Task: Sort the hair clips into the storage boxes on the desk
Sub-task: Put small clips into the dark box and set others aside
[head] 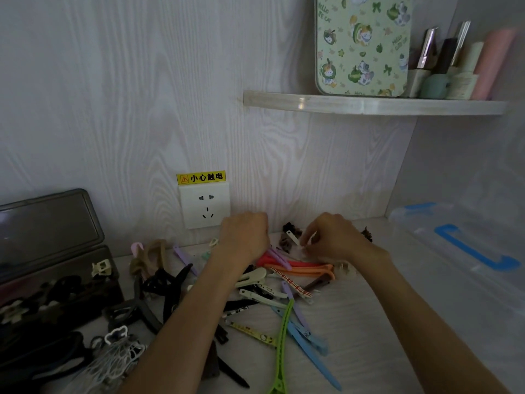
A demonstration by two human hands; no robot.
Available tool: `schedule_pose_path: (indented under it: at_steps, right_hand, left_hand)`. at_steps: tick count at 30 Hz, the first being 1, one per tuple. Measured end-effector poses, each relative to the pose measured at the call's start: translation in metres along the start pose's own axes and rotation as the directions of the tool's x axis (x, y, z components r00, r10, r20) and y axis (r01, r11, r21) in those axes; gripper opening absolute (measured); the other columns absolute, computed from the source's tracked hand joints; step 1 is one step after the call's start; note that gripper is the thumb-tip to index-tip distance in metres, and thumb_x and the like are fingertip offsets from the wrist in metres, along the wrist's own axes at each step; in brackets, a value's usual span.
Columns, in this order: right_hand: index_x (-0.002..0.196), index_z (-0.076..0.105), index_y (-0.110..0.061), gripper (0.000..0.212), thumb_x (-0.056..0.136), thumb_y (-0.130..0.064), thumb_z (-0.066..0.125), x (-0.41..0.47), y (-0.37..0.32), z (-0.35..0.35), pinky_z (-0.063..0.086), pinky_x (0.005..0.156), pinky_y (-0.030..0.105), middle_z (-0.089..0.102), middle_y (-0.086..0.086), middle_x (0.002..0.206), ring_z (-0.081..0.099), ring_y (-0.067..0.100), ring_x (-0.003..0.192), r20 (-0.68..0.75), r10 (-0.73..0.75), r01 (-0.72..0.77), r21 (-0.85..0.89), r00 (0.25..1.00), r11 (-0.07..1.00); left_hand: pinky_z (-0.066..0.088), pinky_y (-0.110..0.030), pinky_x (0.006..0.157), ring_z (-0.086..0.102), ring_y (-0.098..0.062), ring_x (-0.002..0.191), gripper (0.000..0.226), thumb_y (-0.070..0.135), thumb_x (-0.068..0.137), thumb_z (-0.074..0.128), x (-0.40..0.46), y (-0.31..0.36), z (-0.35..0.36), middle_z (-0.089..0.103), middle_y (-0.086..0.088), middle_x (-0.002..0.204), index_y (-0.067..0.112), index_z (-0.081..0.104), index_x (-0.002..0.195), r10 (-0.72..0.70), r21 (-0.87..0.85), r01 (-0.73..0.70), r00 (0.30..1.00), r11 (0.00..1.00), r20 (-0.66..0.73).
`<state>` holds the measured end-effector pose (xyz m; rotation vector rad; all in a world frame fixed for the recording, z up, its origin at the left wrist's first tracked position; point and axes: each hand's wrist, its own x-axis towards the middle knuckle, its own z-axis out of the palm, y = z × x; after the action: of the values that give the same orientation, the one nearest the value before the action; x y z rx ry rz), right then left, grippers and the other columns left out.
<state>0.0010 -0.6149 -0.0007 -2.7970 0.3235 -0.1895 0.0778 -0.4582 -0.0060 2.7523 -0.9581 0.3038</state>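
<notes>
Pale woodgrain surface (355,322) strewn with hair clips (284,282) under a wall socket (204,206); right grip (332,237) pinches a small white clip (293,238), left grip (245,233) curled, contents hidden; dark storage box (56,280) left

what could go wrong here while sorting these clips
The right hand pinches a small white clip by one end only, so that grip could slip and drop it into the pile. Both forearms hang over loose clips such as the green clip, which a sweep might knock away. The clear box looks closed, so it may need opening first.
</notes>
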Motion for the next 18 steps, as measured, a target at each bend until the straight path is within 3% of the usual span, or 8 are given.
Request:
schedule_pose_path:
  at_steps: [3,9,11,15,18]
  right_hand:
    - [0.095,0.073,-0.016,0.019,0.076,-0.015,0.072,0.003,0.001,-0.002,0.048,0.073,0.022,0.071,0.005,0.101,0.065,0.015,0.089,0.013,0.003,-0.003,-0.02,1.0,1.0]
    - [0.121,0.056,-0.019,0.056,0.07,-0.02,0.079,0.013,-0.012,-0.006,0.044,0.076,0.026,0.064,0.006,0.113,0.06,0.022,0.101,0.192,-0.023,0.046,-0.116,0.981,0.992]
    - [0.119,0.059,-0.016,0.048,0.074,-0.019,0.075,0.017,-0.018,0.0,0.046,0.075,0.028,0.065,0.007,0.111,0.062,0.023,0.099,0.212,-0.06,0.096,-0.165,0.975,0.982]
    - [0.11,0.065,-0.012,0.041,0.072,-0.02,0.077,0.022,-0.021,0.005,0.046,0.074,0.027,0.064,0.005,0.108,0.061,0.022,0.098,0.179,-0.028,0.055,-0.146,0.983,0.988]
    - [0.098,0.064,-0.016,0.033,0.068,-0.019,0.08,0.021,-0.015,-0.002,0.048,0.07,0.025,0.058,-0.001,0.098,0.058,0.018,0.092,0.216,0.005,-0.004,-0.005,0.976,1.0]
  left_hand:
    - [0.042,-0.032,0.081,0.06,-0.025,0.105,0.024,0.019,0.09,0.053,-0.001,-0.004,-0.004,0.064,-0.006,0.115,0.018,0.063,0.111,-0.017,0.019,0.016,0.998,1.0,0.062]
    - [0.047,-0.039,0.091,0.055,-0.028,0.109,0.037,0.025,0.094,0.044,0.005,0.012,0.014,0.056,-0.013,0.123,0.021,0.052,0.13,0.156,-0.269,-0.089,0.959,0.959,0.238]
    - [0.047,-0.041,0.09,0.053,-0.029,0.11,0.042,0.032,0.093,0.048,0.008,0.011,0.024,0.053,-0.012,0.123,0.027,0.046,0.134,0.153,-0.225,-0.096,0.957,0.97,0.248]
    - [0.049,-0.034,0.089,0.06,-0.025,0.106,0.031,0.02,0.09,0.056,0.009,0.005,0.025,0.064,-0.008,0.118,0.021,0.061,0.12,0.062,-0.285,-0.006,0.98,0.959,0.19]
    - [0.049,-0.026,0.082,0.065,-0.02,0.099,0.018,0.01,0.083,0.065,0.007,-0.003,0.021,0.07,-0.005,0.107,0.017,0.073,0.098,-0.006,-0.37,0.039,0.996,0.928,0.091]
